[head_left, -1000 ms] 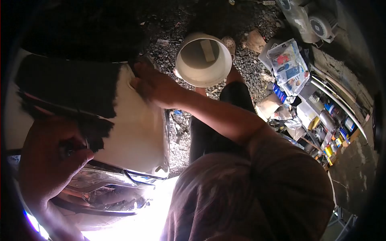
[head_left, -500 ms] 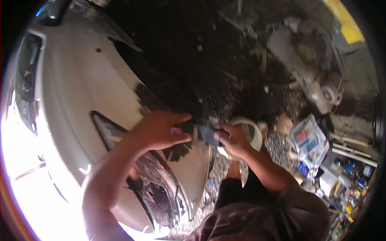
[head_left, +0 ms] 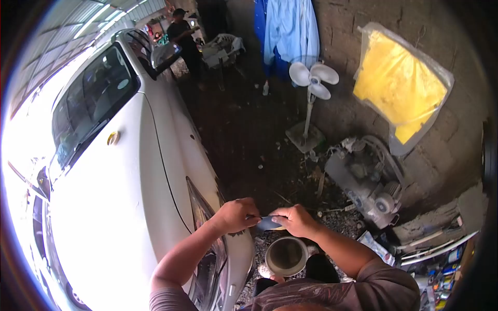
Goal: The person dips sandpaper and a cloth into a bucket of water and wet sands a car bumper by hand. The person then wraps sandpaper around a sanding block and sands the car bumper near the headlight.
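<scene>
Right between the left hand (head_left: 239, 215) and the right hand (head_left: 296, 222) there's a small dark sheet (head_left: 266, 224), both pinching it near the bucket (head_left: 284, 272). A loose pinch could, I reckon, let it slip onto the gravel (head_left: 340, 223). Both grips hide its ends, so its full shape's hard to make out, and the left forearm (head_left: 196, 245) blocks part of the headlight (head_left: 207, 267).

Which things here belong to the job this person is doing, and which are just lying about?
Probably part of the job:
dark sheet, held between left hand and right hand
white car, beside the person
bucket, by their feet

Apparently just around:
fan
grey machine
yellow sheet, on the wall
blue clothes, hanging
</scene>
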`<action>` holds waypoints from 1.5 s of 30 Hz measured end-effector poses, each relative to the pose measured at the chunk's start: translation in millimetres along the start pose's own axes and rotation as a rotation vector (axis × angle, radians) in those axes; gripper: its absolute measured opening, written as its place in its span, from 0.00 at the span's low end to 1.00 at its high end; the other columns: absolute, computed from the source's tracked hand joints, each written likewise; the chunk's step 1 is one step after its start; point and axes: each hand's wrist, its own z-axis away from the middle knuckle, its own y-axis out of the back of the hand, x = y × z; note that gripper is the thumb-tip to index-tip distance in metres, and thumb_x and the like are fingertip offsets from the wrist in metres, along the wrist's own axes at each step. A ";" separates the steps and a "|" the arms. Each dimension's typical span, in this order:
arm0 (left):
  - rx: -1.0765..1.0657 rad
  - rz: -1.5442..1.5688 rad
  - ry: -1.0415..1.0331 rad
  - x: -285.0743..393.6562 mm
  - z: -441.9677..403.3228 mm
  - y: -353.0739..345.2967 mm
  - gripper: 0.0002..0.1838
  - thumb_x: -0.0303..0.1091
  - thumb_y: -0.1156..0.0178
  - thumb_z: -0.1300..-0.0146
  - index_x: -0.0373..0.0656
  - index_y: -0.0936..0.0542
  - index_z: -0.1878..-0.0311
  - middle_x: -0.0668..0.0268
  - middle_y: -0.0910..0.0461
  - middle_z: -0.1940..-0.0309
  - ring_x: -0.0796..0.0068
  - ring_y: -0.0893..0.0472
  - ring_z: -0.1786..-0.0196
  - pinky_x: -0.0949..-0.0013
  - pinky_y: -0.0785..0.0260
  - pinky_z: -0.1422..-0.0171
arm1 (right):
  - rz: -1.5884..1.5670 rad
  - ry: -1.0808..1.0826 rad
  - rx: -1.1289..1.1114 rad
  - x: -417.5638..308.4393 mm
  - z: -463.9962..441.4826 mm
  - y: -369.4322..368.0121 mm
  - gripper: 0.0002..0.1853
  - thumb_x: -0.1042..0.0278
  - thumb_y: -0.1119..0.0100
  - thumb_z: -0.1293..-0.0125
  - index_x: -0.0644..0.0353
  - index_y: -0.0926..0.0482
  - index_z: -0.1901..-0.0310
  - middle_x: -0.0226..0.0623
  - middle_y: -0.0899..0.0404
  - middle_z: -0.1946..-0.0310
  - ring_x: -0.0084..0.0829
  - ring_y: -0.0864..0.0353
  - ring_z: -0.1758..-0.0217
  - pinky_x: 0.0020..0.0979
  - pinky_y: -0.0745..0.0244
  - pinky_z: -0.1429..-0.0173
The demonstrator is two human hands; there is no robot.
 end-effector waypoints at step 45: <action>1.065 -0.509 0.391 281.0 11.9 81.8 0.28 0.52 0.21 0.48 0.50 0.18 0.48 0.69 0.30 0.74 0.70 0.26 0.71 0.58 0.30 0.60 | 0.431 0.498 -0.717 46.1 -313.3 134.2 0.12 0.74 0.38 0.31 0.63 0.12 0.48 0.49 0.10 0.55 0.47 0.09 0.53 0.35 0.17 0.47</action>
